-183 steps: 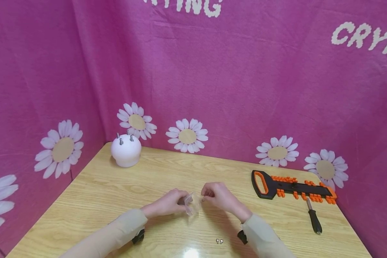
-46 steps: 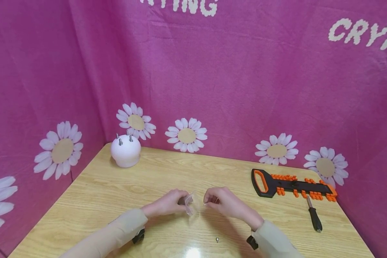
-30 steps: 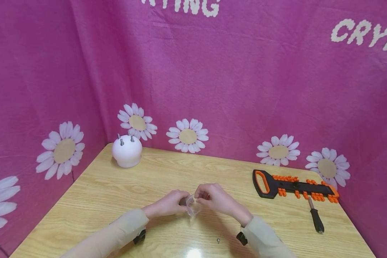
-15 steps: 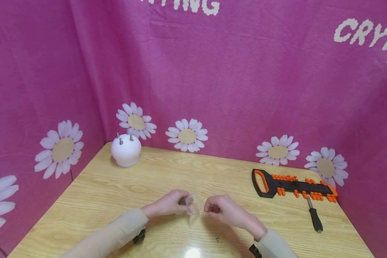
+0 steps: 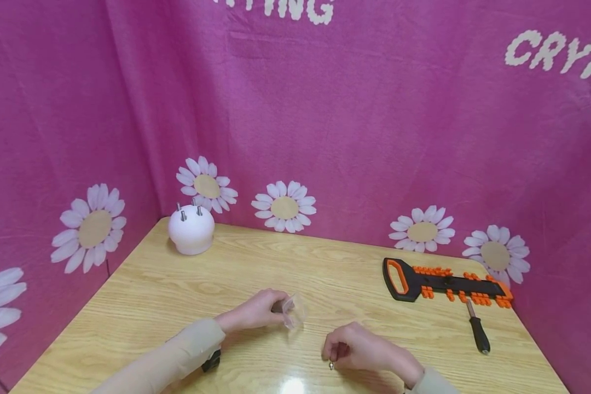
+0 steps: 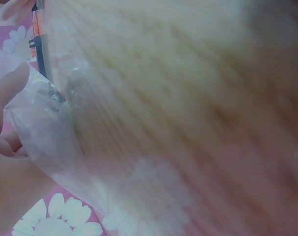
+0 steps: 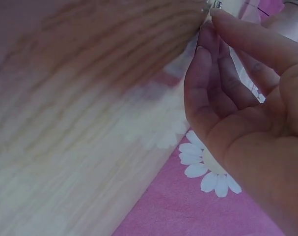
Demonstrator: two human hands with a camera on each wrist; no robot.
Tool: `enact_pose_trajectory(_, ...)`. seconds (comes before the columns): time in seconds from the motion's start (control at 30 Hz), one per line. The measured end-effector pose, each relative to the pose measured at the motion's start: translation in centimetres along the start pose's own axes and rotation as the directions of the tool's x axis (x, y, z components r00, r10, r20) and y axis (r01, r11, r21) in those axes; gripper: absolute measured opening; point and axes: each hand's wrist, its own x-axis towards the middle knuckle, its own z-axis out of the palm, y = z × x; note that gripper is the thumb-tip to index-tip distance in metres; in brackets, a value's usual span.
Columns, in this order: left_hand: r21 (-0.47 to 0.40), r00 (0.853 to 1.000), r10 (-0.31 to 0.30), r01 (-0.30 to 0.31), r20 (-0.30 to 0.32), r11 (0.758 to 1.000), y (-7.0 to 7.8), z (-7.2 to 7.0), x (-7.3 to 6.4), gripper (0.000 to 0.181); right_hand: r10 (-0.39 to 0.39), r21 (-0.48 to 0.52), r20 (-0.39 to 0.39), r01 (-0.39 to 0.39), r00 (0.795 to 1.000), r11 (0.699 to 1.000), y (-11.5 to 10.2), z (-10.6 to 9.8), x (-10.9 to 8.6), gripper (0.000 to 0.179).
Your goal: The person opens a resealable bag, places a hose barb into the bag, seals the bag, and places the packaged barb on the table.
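Note:
My left hand [image 5: 258, 311] grips a small clear plastic bag [image 5: 294, 311] by its side, its mouth facing right. Through the film in the left wrist view, small shiny metal pieces [image 6: 56, 97] show inside the bag. To the right and nearer the table's front, my right hand [image 5: 357, 346] is lowered to the wood with bent fingers. Its thumb and fingertips pinch a small metal screw [image 5: 331, 365] at the tabletop. The right wrist view shows the screw [image 7: 218, 4] at the thumb tip, partly cut off by the frame's top.
On the wooden table [image 5: 256, 257], a white rounded base [image 5: 192, 232] with several metal pegs stands back left. A black and orange rack [image 5: 448, 282] lies back right, with a black-handled screwdriver [image 5: 479, 334] beside it. Pink cloth [image 5: 354, 137] walls the back.
Earlier two screws lay on the table; one is gone from there. The right hand went to the bag's mouth, drew back, then came down to the remaining screw. The left hand stayed put.

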Motion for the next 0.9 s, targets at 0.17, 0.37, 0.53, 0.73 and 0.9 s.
enact_pose_trajectory(0.17,0.03,1.0,-0.018,0.018,-0.001,0.999,-0.13,0.08,0.04,0.025,0.024,0.003,0.0,-0.024,1.0,1.0,0.08,0.35,-0.05,0.016)
enact_pose_trajectory(0.37,0.055,1.0,-0.024,0.024,-0.001,0.998,-0.11,0.07,0.07,0.024,0.037,0.01,-0.003,-0.037,0.999,0.999,0.13,0.43,-0.02,0.01)
enact_pose_trajectory(0.53,0.048,1.0,-0.02,0.02,0.002,0.999,-0.28,0.09,0.09,0.023,0.041,-0.003,-0.007,-0.041,0.999,0.999,0.31,0.43,0.05,0.009)
enact_pose_trajectory(0.73,0.047,1.0,-0.016,0.016,0.001,0.999,-0.36,0.14,0.13,0.023,0.099,0.043,0.002,-0.099,0.995,0.994,0.44,0.48,0.07,0.007)
enact_pose_trajectory(0.9,0.054,1.0,-0.014,0.014,-0.003,0.998,-0.31,0.17,0.16,0.023,0.093,0.039,-0.01,-0.092,0.996,0.995,0.46,0.62,0.05,0.009)
